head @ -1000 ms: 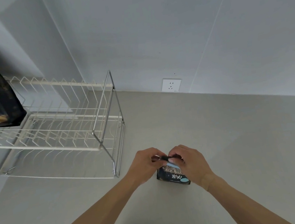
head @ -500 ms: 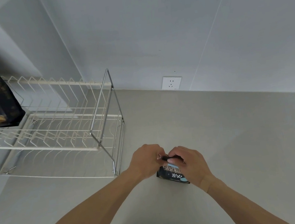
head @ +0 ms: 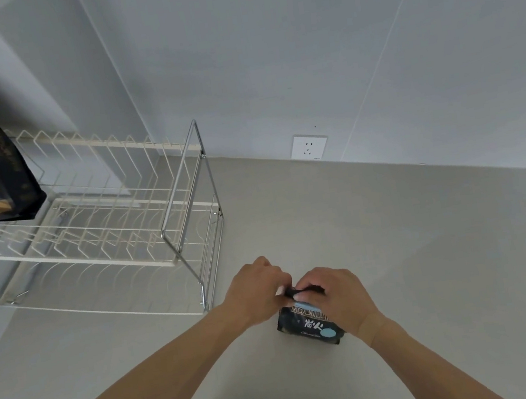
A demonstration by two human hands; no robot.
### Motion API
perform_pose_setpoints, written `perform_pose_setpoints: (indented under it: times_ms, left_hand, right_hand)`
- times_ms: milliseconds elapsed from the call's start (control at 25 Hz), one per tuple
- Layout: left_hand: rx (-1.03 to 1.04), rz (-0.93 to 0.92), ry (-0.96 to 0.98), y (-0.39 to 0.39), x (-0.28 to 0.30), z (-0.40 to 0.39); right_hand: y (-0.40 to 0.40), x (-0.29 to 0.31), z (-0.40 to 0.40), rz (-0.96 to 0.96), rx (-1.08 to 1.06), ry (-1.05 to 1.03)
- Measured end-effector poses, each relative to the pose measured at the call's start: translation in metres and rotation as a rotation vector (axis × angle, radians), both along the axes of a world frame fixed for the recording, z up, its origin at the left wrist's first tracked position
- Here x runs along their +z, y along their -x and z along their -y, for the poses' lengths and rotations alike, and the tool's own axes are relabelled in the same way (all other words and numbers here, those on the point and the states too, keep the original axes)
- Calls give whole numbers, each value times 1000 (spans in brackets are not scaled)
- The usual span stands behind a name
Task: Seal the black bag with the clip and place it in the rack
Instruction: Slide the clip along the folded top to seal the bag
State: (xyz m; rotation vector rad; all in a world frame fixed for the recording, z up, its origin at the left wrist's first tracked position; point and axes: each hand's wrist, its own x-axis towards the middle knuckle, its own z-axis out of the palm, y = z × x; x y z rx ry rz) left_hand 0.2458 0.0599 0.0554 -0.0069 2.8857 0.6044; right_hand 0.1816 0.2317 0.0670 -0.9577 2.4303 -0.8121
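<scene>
A white wall socket (head: 309, 147) sits low on the grey wall (head: 267, 46) above the beige counter (head: 397, 248)

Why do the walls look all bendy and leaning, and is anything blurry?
Head view: the wide-angle lens bends things, so the wall seams and the rack posts lean near the edges. Light is soft and even, shadows faint, no glare. The hands and the small black bag look slightly soft; its print is hard to read.

Grey countertop (head: 413, 245) with wire rack (head: 116, 226) and black bag (head: 310, 328)
</scene>
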Motion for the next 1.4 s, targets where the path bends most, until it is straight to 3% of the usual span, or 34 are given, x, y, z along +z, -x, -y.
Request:
perform_pose_setpoints:
  times_ms: [240,360,720,1000,1160,1280,1400]
  left_hand:
    - [-149,-83,-19,0,3,-18]
    - [-105,-57,-42,3,0,-27]
    - [-116,-133,129,5,-4,-32]
    - [118,-35,-319,-11,-12,-12]
    - [408,44,-735,-21,-22,-6]
    - [513,81,-812,-28,-25,-8]
    - [557,71,-848,-31,-24,-13]
  right_hand:
    - [4,2,-30,-76,8,-188]
    - [-4,-2,-35,-82,-39,-130]
    - [-14,1,-26,9,-162,55]
    - [-8,-10,-70,172,-320,44]
    - [-21,-26,-77,424,-588,265]
    - [-26,-28,-75,569,-662,352]
    - [-30,-28,-73,552,-642,381]
